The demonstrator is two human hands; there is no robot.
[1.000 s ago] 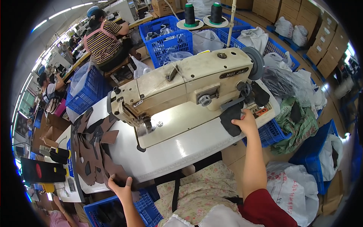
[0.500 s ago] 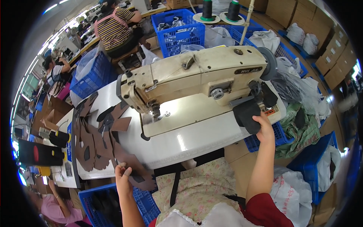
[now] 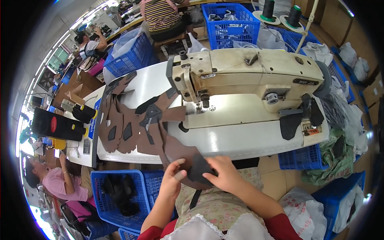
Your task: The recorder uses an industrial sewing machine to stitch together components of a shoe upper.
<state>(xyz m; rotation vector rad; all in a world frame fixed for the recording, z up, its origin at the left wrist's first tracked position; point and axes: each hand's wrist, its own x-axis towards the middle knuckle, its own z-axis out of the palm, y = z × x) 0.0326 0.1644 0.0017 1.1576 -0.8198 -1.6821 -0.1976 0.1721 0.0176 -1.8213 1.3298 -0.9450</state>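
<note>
My right hand (image 3: 225, 174) pinches a small black fabric patch (image 3: 197, 169), which lies over the lower end of a brown cut piece (image 3: 182, 150). At that piece's left edge my left hand (image 3: 173, 178) is closed, thumb and fingers curled about the material. The brown piece hangs over the front edge of the white sewing table (image 3: 224, 140), and its upper part reaches up to other brown pieces (image 3: 114, 124) bearing black patches. A cream sewing machine (image 3: 248, 76) stands beyond my hands. Another black patch (image 3: 291, 126) rests at the machine's right end.
Below the table on the left stands a blue crate (image 3: 116, 174) with black pieces inside. Another blue crate (image 3: 232, 34) is behind the machine, near two black thread cones (image 3: 294, 18). White bags (image 3: 300, 212) lie at the lower right. A co-worker in pink (image 3: 64, 182) sits at the left.
My right hand has come from the machine's right end to the brown piece, bringing a black patch. My left hand stays at the brown piece. The view has shifted left.
</note>
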